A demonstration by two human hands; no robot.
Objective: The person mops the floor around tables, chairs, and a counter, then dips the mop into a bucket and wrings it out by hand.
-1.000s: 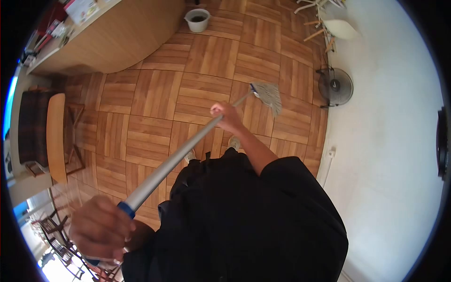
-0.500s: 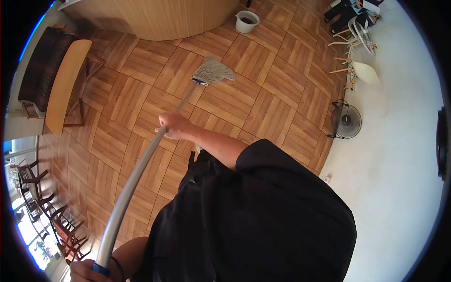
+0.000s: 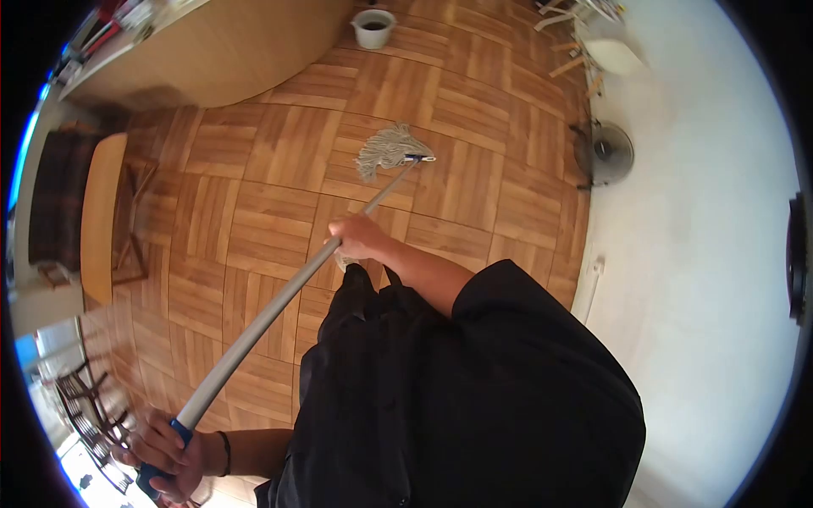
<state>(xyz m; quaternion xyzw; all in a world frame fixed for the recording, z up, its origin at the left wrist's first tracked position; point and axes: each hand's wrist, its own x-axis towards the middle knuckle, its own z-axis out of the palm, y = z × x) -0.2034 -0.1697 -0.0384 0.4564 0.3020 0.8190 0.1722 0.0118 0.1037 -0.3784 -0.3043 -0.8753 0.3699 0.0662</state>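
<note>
A long grey mop pole runs slantwise from the lower left up toward the middle. My left hand, with a dark band at its wrist, is wrapped round the blue and black grip at the pole's near end. Farther along, my right hand is closed round the pole. At the far end, the mop head of grey-beige strands lies on the wooden floor, its strands spread to the left of the blue and white clamp.
A white bucket stands beside the curved wooden counter. On the left are a bench table and dark chairs. A floor fan and a white chair stand along the right wall.
The clamp end of the mop has swung right, and its strands now trail left instead of right. Both hands have shifted right; the left one shows more fully. The view has turned.
</note>
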